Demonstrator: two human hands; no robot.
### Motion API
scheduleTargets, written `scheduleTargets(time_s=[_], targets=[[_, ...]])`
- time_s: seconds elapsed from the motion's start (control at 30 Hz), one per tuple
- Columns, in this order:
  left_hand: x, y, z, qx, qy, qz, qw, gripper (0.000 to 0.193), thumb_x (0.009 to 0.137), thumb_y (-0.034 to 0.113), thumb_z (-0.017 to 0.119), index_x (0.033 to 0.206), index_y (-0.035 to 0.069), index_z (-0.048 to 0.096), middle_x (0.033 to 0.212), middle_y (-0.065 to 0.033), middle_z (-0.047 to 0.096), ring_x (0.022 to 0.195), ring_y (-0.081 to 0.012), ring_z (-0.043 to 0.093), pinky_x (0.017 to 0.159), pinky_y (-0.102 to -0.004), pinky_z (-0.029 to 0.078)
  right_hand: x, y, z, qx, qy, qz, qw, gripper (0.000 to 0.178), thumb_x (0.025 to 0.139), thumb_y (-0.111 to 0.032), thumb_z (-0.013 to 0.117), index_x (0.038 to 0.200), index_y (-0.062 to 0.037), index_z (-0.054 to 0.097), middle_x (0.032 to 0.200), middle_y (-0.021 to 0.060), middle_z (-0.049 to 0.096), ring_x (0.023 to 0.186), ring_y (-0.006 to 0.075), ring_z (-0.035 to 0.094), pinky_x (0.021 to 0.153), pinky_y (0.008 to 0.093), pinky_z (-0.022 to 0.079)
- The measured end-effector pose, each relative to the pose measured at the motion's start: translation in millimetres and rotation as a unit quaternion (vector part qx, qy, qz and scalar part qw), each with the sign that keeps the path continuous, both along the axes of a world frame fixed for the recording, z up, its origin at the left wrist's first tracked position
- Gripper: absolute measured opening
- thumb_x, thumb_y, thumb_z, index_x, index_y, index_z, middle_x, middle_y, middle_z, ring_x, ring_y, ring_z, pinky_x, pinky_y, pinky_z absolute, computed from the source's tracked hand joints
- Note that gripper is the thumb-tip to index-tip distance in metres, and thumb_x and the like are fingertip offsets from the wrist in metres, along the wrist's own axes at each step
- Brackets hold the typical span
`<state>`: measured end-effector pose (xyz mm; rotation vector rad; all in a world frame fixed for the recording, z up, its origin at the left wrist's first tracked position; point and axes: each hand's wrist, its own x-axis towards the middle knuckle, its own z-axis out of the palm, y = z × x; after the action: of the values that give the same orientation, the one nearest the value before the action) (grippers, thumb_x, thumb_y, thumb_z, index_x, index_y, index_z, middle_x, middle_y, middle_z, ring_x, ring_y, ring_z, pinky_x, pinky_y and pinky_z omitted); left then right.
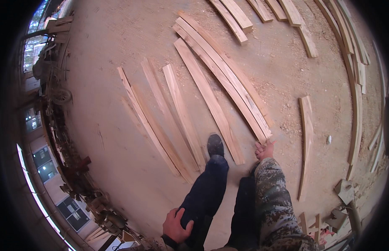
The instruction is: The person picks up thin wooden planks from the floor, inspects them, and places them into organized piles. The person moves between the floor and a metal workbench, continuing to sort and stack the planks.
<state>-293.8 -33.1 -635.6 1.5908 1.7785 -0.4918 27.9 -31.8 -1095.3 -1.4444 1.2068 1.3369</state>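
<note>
Board pair (228,79) on floor (106,121) slants lengthwise away toward the floor's left edge, near end at closer right hand (265,150), curled, grip unclear; left hand (176,226) spread on leg (213,180).

Brownish floor (100,104), dusty, pale debris (282,120) scattered toward right. Along left side, dark clutter (59,146) in long row, one wheel (61,96) among it. Behind clutter, pale wall (53,186) with dark-paned windows (45,163); long bright strip (25,168) near left rim. At upper left, opening (33,49) shows daylight.
</note>
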Motion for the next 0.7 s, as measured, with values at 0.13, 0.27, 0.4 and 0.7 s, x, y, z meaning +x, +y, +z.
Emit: scheduleTargets(time_s=[0.13, 0.27, 0.4, 0.7], targets=[[4.2, 11.2, -1.4, -0.006, -0.002, -0.016, 1.0, 0.057, 0.078, 0.032, 0.076, 0.124, 0.003, 0.06, 0.123, -0.0203, 0.058, 0.113, -0.0386, 0.058, 0.092, -0.0468, 0.052, -13.1, -7.9, -3.9, 0.073, -0.02, -0.049, 0.996, 0.025, 0.103, -0.037, 0.042, 0.11, -0.0153, 0.053, 0.1, 0.0189, 0.067, 0.049, 0.0144, 0.042, 0.044, 0.0292, 0.028], [9.2, 6.1, -4.7, -0.012, 0.0, -0.04, 0.999, 0.056, 0.079, 0.031, 0.075, 0.125, 0.004, 0.06, 0.123, -0.0211, 0.057, 0.113, -0.0397, 0.057, 0.092, -0.0476, 0.051, -34.8, -31.1, 24.0, 0.14, -0.056, -0.097, 0.984, 0.01, 0.102, -0.023, 0.048, 0.104, -0.014, 0.051, 0.097, 0.022, 0.069, 0.044, 0.0139, 0.04, 0.041, 0.0289, 0.029], [15.7, 2.4, -4.9, -0.035, 0.021, -0.063, 0.997, 0.055, 0.081, 0.033, 0.073, 0.126, 0.005, 0.059, 0.12, -0.0217, 0.056, 0.11, -0.041, 0.056, 0.091, -0.0491, 0.05, -47.4, -45.6, 79.3, 0.196, -0.031, -0.076, 0.977, 0.009, 0.093, -0.015, 0.059, 0.101, -0.0118, 0.055, 0.082, 0.0126, 0.066, 0.043, 0.0125, 0.039, 0.042, 0.0285, 0.03], [17.0, -7.4, -20.3, -0.062, 0.026, -0.086, 0.994, 0.054, 0.081, 0.032, 0.071, 0.127, 0.005, 0.06, 0.115, -0.0226, 0.057, 0.111, -0.0415, 0.055, 0.093, -0.0486, 0.049, -61.0, -1.1, 247.0, 0.248, -0.173, 0.188, 0.934, 0.037, 0.063, 0.012, 0.063, 0.098, -0.0004, 0.059, 0.072, 0.002, 0.059, 0.058, 0.0141, 0.056, 0.052, 0.0287, 0.043]])
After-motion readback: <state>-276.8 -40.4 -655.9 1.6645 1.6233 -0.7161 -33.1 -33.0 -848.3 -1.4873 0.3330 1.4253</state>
